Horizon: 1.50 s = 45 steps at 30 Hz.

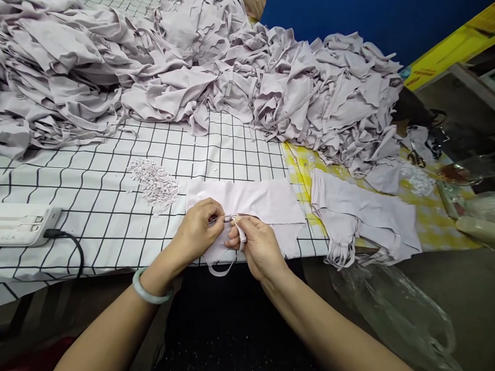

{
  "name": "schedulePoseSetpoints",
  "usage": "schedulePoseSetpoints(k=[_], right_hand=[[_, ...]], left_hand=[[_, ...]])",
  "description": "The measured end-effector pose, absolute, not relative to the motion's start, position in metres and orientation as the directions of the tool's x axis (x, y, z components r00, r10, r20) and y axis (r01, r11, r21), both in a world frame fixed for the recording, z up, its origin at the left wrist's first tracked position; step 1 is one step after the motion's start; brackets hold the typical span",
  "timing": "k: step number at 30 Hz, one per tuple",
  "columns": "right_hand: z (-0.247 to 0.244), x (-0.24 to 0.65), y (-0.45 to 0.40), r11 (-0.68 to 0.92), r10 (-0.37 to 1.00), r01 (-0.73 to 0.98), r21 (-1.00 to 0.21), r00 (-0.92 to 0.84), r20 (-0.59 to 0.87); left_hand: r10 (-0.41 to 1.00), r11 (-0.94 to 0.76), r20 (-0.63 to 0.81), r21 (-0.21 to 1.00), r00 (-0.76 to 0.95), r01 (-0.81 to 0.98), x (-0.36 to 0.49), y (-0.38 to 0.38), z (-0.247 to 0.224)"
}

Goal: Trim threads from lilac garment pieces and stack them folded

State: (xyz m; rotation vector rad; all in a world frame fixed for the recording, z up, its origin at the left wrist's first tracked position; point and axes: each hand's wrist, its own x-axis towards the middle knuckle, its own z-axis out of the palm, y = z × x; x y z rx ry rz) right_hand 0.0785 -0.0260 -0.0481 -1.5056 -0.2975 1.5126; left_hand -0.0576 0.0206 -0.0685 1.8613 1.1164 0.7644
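Note:
Near the table's front edge lies a pale lilac fabric piece with a thin strap looping down off the edge. My left hand pinches one end of the strap by a small light slider. On the slider's other side, my right hand is closed on the strap, its thumb and forefinger at the small piece. The two hands nearly meet over the cloth. How the strap runs through the slider is too small to tell. A heap of small pale strips lies to the left of the cloth.
Large piles of lilac garments cover the back of the table. A stack of strapped pieces lies to the right on yellow checked cloth. A white power bank with a black cable sits left. Scissors and plastic bags lie far right.

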Motion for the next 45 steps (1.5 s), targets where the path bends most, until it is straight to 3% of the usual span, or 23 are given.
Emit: schedulePoseSetpoints(k=[17, 20, 23, 26, 29, 32, 34, 36, 38, 41, 43, 45], right_hand=[[-0.051, 0.070, -0.021, -0.546, 0.747, -0.405, -0.733, 0.160, -0.646], [-0.048, 0.071, -0.025, -0.586, 0.720, -0.432, -0.686, 0.111, -0.685], [-0.036, 0.078, -0.050, -0.672, 0.680, -0.422, -0.608, -0.027, -0.733], [-0.024, 0.102, -0.086, -0.683, 0.725, -0.222, -0.696, -0.090, -0.682], [-0.025, 0.148, -0.092, -0.456, 0.887, 0.227, -0.861, 0.203, -0.416], [-0.040, 0.199, -0.050, -0.273, 0.918, 0.612, -0.743, 0.398, -0.010], [-0.051, 0.222, -0.011, -0.273, 0.912, 0.747, -0.606, 0.401, 0.084], [-0.059, 0.231, 0.023, -0.319, 0.913, 0.810, -0.491, 0.402, 0.071], [-0.066, 0.230, 0.042, -0.343, 0.920, 0.814, -0.469, 0.391, 0.007], [-0.067, 0.224, 0.044, -0.274, 0.938, 0.700, -0.660, 0.344, -0.024], [-0.061, 0.222, 0.029, -0.191, 0.938, 0.480, -0.856, 0.346, -0.015], [-0.048, 0.226, 0.003, -0.122, 0.936, 0.175, -0.977, 0.347, -0.055]], left_hand=[[0.908, -0.302, 0.119, 0.850, 0.402, 0.431, -0.054, 0.020, -0.074], [0.911, -0.307, 0.127, 0.844, 0.392, 0.439, -0.053, 0.019, -0.076], [0.858, -0.360, 0.114, 0.829, 0.501, 0.427, -0.063, 0.018, -0.070], [0.798, -0.403, 0.092, 0.816, 0.596, 0.414, -0.085, 0.023, -0.057], [0.906, -0.398, 0.163, 0.647, 0.391, 0.650, -0.102, 0.041, -0.046], [0.973, -0.231, 0.110, 0.366, 0.205, 0.901, -0.102, 0.068, -0.042], [0.977, -0.201, -0.022, 0.254, 0.213, 0.946, -0.095, 0.085, -0.041], [0.948, -0.239, -0.157, 0.222, 0.276, 0.945, -0.088, 0.097, -0.039], [0.905, -0.281, -0.254, 0.246, 0.342, 0.928, -0.086, 0.104, -0.036], [0.877, -0.282, -0.272, 0.375, 0.396, 0.883, -0.093, 0.101, -0.026], [0.874, -0.231, -0.251, 0.541, 0.417, 0.809, -0.104, 0.089, -0.013], [0.853, -0.182, -0.221, 0.722, 0.473, 0.667, -0.116, 0.070, 0.003]])
